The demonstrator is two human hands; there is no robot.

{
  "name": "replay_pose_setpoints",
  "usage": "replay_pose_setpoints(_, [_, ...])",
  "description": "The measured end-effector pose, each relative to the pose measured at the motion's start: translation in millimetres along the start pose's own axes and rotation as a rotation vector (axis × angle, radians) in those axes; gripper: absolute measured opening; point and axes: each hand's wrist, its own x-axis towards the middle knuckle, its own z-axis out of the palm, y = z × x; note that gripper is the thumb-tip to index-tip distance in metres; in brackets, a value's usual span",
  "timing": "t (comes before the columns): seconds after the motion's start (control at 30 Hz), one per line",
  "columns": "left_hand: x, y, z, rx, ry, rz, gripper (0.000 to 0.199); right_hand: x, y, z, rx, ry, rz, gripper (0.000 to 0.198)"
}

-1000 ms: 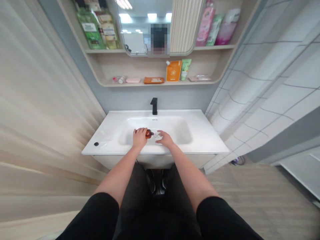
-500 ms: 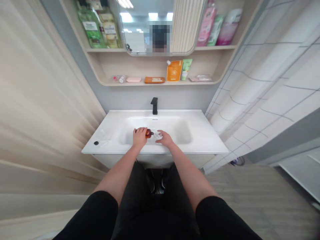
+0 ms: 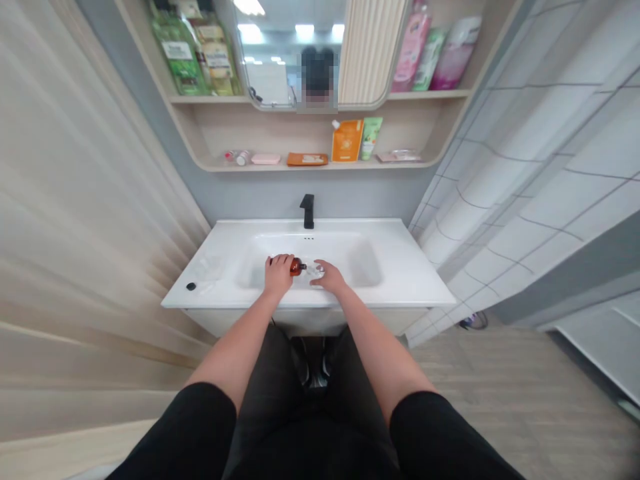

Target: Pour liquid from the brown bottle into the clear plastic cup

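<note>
Over the white sink basin [image 3: 367, 263], my left hand [image 3: 279, 272] is wrapped round an amber bottle [image 3: 296, 267]. The bottle lies tilted nearly on its side, its dark narrow neck pointing right. My right hand [image 3: 329, 275] holds a small clear cup [image 3: 314, 271] with its mouth toward the bottle's neck. Neck and cup rim are very close; I cannot tell whether they touch or whether liquid runs between them. A round black cap [image 3: 191, 287] lies on the left of the counter, beside a clear, see-through item [image 3: 207, 270] that is hard to make out.
A black faucet [image 3: 309, 211] stands behind the basin. Above it a wall shelf [image 3: 240, 168] carries an orange pouch [image 3: 347, 141], a green tube [image 3: 371, 138], an orange packet [image 3: 307, 159] and a pink bar [image 3: 266, 159]. A curtain [image 3: 90, 220] hangs at left, a tiled wall [image 3: 500, 200] at right.
The view has shifted very slightly. Both hands, the bottle and the cup keep almost the same positions.
</note>
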Motion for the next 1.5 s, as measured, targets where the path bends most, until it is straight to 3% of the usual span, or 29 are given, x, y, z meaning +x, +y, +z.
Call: replay_pose_setpoints(1.5, [-2.0,1.2,-2.3,0.003,0.015,0.019,0.06,-2.6,-4.4,-3.3,-0.003,-0.022,0.015,0.086])
